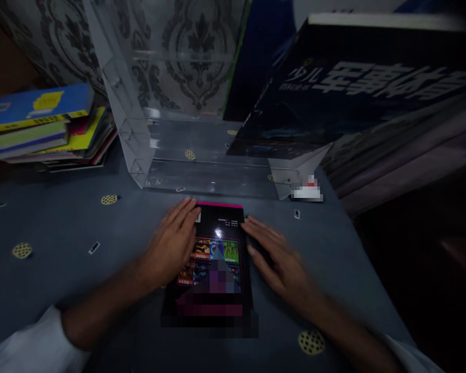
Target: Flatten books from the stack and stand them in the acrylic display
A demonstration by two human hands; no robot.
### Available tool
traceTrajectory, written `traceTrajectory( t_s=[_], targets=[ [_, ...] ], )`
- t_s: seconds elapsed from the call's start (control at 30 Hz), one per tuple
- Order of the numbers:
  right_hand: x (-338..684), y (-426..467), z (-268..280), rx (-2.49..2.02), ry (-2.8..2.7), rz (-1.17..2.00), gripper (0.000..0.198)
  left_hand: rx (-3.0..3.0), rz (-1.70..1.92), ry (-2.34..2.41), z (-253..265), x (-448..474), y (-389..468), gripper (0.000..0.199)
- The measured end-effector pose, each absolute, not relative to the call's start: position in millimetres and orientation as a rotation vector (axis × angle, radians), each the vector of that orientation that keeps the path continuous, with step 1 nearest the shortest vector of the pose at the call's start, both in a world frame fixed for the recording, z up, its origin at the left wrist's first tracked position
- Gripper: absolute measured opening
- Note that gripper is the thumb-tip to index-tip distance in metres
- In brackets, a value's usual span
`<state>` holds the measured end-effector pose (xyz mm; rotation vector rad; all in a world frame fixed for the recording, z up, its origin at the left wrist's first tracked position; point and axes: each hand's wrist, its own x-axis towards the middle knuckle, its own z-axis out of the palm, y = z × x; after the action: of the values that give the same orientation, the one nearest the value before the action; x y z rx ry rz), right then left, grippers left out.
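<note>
A black book [212, 228] with a pink edge and small colourful pictures lies flat on the table in front of me; its near part is blurred by pixelation. My left hand [174, 241] rests over the book's upper left side, fingers stretched out and close together. At the right edge lies my right hand [275, 254], its fingers extended toward the book and the thumb a little apart. Whether the right fingertips press on the edge is hard to tell. Neither hand is wrapped around the book.
Behind the book stands a clear acrylic rack [213, 176], with a large dark book [291, 111] leaning in its right side. Several books [42, 114] are piled at the left. The patterned blue tablecloth [62, 217] ends in an edge at the right.
</note>
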<state>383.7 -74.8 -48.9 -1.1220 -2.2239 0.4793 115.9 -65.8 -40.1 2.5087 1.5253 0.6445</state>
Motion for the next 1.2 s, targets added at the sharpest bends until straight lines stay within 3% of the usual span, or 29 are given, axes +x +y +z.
traceTrajectory(
  t_s=[0.27, 0.47, 0.7, 1.2],
  targets=[
    [381.9, -66.2, -54.5, -1.158, -2.183, 0.506, 0.036, 2.6, 0.504, 1.67, -38.0, 120.7, -65.3, 0.041],
    [368.4, -33.8, -67.0, -1.253, -2.163, 0.453, 0.046, 2.668, 0.317, 1.694, -26.9, 125.6, -65.8, 0.039],
    [365.9, -15.3, -61.9, -1.349, -2.081, 0.427, 0.042, 2.74, 0.384, 1.612, -24.6, 122.8, -67.1, 0.028],
    [365.9, -18.7, -61.6, -1.328, -2.046, 0.431, 0.038, 2.766, 0.379, 1.602, -29.2, 119.9, -64.2, 0.036]
  ],
)
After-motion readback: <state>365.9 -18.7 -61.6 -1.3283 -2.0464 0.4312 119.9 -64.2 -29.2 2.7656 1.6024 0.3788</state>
